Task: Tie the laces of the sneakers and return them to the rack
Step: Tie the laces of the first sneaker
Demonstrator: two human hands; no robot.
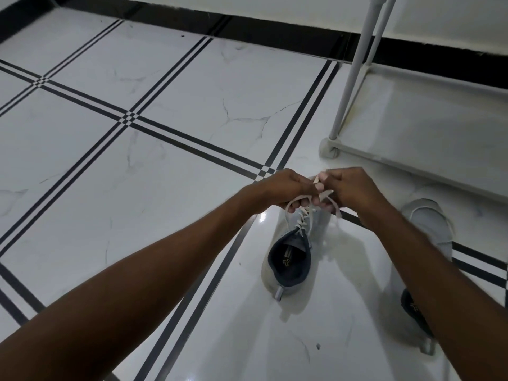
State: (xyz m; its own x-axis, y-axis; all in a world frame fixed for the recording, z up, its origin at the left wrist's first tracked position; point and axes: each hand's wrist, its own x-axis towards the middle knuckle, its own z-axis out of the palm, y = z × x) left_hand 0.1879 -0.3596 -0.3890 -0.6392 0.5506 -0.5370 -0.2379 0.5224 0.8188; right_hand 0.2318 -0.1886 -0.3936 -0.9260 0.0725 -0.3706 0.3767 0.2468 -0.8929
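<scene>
A grey sneaker (291, 257) with a dark lining stands on the white floor, heel toward me. Its pale laces (302, 200) rise in loops from the eyelets to my hands. My left hand (283, 189) pinches one lace loop above the shoe's front. My right hand (349, 188) grips the other lace strand, fingertips touching the left hand's. The second grey sneaker (428, 224) lies to the right, partly hidden behind my right forearm. The white rack (412, 138) stands at the upper right, its bottom shelf bare.
The floor is glossy white tile (165, 111) crossed by dark stripe lines. A black skirting band (275, 31) runs along the far wall. The rack's white post (354, 67) and rounded foot (331, 149) sit just beyond my hands.
</scene>
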